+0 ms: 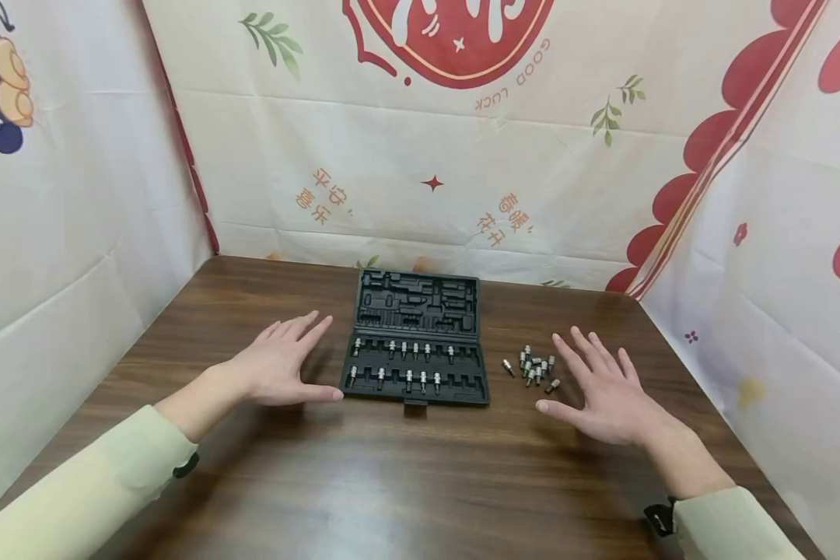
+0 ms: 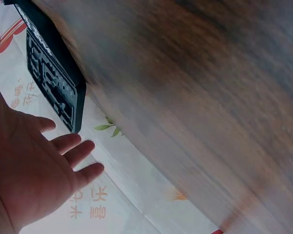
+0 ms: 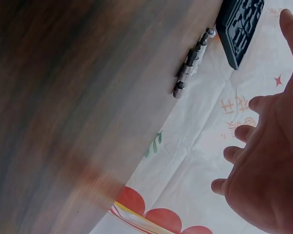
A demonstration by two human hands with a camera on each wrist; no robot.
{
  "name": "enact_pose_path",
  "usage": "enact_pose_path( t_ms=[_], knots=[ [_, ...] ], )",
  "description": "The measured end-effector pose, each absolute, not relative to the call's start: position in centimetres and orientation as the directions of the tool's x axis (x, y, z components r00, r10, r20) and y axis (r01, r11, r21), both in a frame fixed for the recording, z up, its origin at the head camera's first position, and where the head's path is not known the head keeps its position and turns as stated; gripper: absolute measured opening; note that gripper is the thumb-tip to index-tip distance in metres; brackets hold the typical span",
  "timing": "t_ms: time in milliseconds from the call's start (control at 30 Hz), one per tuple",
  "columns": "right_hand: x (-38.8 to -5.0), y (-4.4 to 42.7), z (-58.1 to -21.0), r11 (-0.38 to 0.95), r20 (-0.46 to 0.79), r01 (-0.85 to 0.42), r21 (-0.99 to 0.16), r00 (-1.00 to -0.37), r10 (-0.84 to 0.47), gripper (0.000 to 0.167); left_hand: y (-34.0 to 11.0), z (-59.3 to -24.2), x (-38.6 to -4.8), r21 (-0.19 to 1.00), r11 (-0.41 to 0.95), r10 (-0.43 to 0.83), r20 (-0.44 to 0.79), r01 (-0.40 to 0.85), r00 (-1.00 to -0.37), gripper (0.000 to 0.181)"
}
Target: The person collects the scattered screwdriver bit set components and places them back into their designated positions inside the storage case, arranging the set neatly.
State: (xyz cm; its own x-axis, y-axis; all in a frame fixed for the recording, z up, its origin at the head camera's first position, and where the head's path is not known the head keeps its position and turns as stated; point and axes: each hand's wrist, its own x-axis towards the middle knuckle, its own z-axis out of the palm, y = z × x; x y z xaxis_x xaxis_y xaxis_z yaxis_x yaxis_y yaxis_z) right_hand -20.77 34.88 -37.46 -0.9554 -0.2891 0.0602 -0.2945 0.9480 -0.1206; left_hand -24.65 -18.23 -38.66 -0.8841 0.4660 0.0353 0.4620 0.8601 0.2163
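A black plastic tool case (image 1: 418, 337) lies open on the table, its lid tipped back toward the cloth. Two rows of silver-and-black bit sockets (image 1: 409, 379) stand in its lower half, with vacant slots toward the right. My left hand (image 1: 280, 365) hovers left of the case, fingers spread, thumb near its front left corner. Several loose bit sockets (image 1: 539, 372) lie in a small heap right of the case. Beside that heap my right hand (image 1: 602, 393) is held with spread fingers and nothing in it. Both palms show bare in the wrist views.
The brown wooden table (image 1: 336, 482) reaches toward me in front of the case. A white printed cloth (image 1: 406, 148) hangs behind it, and more cloth walls stand at the left and right sides.
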Motion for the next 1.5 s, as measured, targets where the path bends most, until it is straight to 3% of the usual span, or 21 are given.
enact_pose_path(
  t_ms=[133,333,533,667,1500],
  knots=[
    [-20.7,34.8,-37.3,0.946,0.074,-0.3,-0.121,-0.953,-0.292,0.115,-18.1,-38.6,-25.0,0.263,0.841,0.482,0.035,0.473,-0.876,0.123],
    [-20.8,34.8,-37.2,0.939,0.141,-0.327,-0.108,-0.94,-0.311,0.113,-17.9,-37.9,-25.9,0.463,0.751,0.539,-0.019,0.471,-0.842,0.109],
    [-21.2,34.5,-37.0,0.904,0.398,-0.415,-0.099,-0.849,-0.346,0.082,-17.6,-37.5,-27.3,0.591,0.695,0.569,-0.104,0.409,-0.816,0.102],
    [-21.3,34.5,-36.9,0.897,0.488,-0.427,-0.113,-0.81,-0.324,0.071,-17.1,-37.7,-28.3,0.608,0.697,0.585,-0.176,0.38,-0.792,0.102],
    [-22.0,35.0,-37.4,0.911,0.42,-0.381,-0.157,-0.861,-0.287,0.062,-17.0,-39.1,-30.6,0.61,0.687,0.621,-0.209,0.395,-0.756,0.1]
  ],
)
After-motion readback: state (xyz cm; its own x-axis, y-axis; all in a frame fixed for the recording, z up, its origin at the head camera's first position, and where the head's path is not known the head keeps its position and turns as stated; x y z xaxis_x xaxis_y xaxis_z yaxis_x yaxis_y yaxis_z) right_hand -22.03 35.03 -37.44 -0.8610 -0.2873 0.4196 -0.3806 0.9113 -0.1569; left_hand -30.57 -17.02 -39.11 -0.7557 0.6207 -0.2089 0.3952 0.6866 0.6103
